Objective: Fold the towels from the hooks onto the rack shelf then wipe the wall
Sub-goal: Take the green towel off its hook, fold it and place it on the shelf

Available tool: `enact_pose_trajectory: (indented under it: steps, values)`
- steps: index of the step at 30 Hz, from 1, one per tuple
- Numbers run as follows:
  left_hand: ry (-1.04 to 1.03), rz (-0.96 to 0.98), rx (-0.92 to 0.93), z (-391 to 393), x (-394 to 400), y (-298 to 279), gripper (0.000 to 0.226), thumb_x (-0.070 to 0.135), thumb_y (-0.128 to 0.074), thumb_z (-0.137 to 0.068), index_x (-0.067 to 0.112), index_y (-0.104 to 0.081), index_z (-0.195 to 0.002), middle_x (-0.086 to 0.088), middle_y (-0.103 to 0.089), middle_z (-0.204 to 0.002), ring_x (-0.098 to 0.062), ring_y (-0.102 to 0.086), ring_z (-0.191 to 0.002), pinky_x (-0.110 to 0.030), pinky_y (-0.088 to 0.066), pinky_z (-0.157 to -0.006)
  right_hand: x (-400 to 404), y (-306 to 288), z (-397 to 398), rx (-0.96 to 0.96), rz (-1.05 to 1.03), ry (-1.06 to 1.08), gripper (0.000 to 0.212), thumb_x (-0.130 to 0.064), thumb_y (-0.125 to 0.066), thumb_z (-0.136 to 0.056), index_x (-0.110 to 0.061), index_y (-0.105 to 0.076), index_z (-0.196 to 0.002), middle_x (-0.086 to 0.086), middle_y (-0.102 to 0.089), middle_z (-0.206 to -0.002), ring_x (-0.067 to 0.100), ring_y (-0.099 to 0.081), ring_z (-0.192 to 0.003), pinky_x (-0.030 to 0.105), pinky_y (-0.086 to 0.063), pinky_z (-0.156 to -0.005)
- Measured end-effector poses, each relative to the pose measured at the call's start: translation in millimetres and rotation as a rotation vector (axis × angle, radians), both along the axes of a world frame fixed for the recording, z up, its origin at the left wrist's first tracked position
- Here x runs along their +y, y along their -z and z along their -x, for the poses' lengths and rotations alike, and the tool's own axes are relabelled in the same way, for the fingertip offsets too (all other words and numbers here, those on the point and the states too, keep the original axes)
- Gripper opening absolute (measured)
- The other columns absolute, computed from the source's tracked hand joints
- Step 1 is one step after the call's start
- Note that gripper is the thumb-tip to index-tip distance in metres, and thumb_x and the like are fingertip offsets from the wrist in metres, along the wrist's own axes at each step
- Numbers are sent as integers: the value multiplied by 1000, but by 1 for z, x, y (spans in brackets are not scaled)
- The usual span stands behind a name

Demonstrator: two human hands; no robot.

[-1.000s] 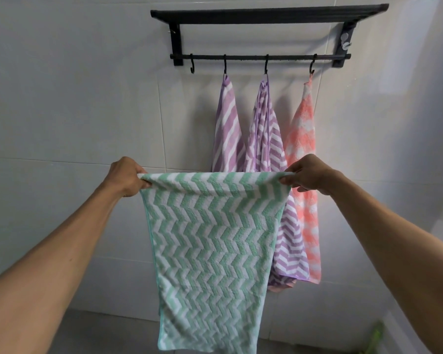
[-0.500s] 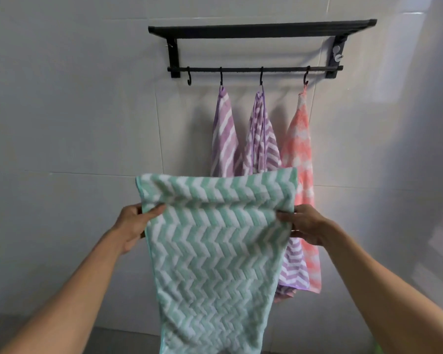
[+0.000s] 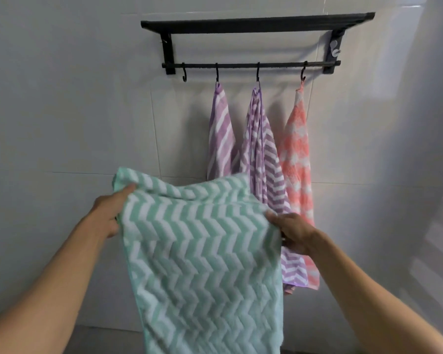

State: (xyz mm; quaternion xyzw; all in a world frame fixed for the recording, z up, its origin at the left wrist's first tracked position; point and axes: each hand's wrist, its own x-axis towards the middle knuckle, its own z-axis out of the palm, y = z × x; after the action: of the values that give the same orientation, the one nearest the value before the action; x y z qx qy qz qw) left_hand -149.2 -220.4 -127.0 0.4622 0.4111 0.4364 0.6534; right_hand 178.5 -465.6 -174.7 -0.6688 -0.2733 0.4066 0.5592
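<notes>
Head view: 2 bare hands hold a green-and-white zigzag towel [image 3: 202,264] in front of a tiled wall [image 3: 62,98]. The left hand [image 3: 108,215] and right hand [image 3: 296,233] each have fingers clenched on a side edge, the top part flopping over. Above, a black rack shelf [image 3: 256,23] carries 4 hooks; 2 purple striped towels [image 3: 221,134] and 1 coral towel [image 3: 298,149] hang from 3 of them.
</notes>
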Motion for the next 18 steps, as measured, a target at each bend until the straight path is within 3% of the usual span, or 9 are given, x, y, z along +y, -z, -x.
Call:
enact_pose_trajectory:
  steps: [3,5,7,9,11,13,14,16,18]
  values:
    - [287,-73,23,11,-15,-7,71,56,-86,-59,7,-75,-110,-9,-76,-109,-26,-72,-99,-38,-58,-85,7,-14,-5,86,-35,20,57,-51,-71,-86,-1,-70,-114,17,-75,-112,36,-73,-100,52,-59,-88]
    - [363,-64,201,17,-34,29,71,44,-93,-54,-1,-75,-106,-18,-74,-112,-29,-74,-92,-37,-60,-80,4,-15,-1,3,19,10,48,-41,-72,-88,3,-71,-108,20,-74,-111,33,-76,-89,46,-62,-79]
    - [243,6,175,15,-40,55,50,24,-82,-73,-8,-70,-110,-26,-70,-115,-26,-75,-75,-34,-62,-65,3,-17,1,32,-2,42,41,-34,-72,-90,4,-72,-105,21,-74,-111,31,-76,-82,40,-63,-69]
    - [160,45,9,11,-33,49,35,17,-70,-88,-6,-66,-114,-25,-69,-116,-26,-76,-76,-36,-62,-60,5,-21,-4,112,-45,51,48,-42,-72,-89,0,-71,-112,19,-74,-113,35,-75,-94,45,-61,-79]
    - [250,8,-150,10,-25,25,48,25,-73,-85,-4,-63,-123,-23,-69,-120,-33,-73,-99,-44,-63,-73,4,-27,-5,99,-51,-52,58,-50,-75,-83,-4,-70,-118,16,-73,-118,37,-71,-107,50,-57,-92]
    - [333,-47,-40,12,-34,25,75,34,-92,-62,-2,-65,-122,-19,-71,-119,-33,-71,-104,-43,-62,-75,3,-23,-1,23,6,-120,67,-42,-88,-70,2,-69,-117,16,-74,-116,35,-73,-103,51,-57,-92]
    - [321,-42,67,14,-39,35,78,33,-95,-55,-2,-67,-118,-19,-72,-117,-32,-73,-100,-42,-63,-73,2,-20,2,-13,11,-89,65,-35,-89,-67,5,-69,-113,17,-75,-113,34,-74,-96,49,-59,-86]
    - [206,-15,145,13,-42,49,57,25,-87,-64,-5,-70,-109,-21,-74,-110,-31,-75,-88,-42,-63,-70,5,-18,8,4,-52,21,52,-29,-84,-72,8,-69,-106,17,-76,-103,33,-76,-86,43,-61,-73]
    - [108,-13,56,11,-36,43,34,18,-79,-78,-5,-70,-102,-21,-74,-104,-27,-75,-78,-39,-63,-66,9,-23,6,61,-115,77,45,-30,-78,-81,6,-70,-106,17,-77,-100,35,-75,-90,44,-62,-75]
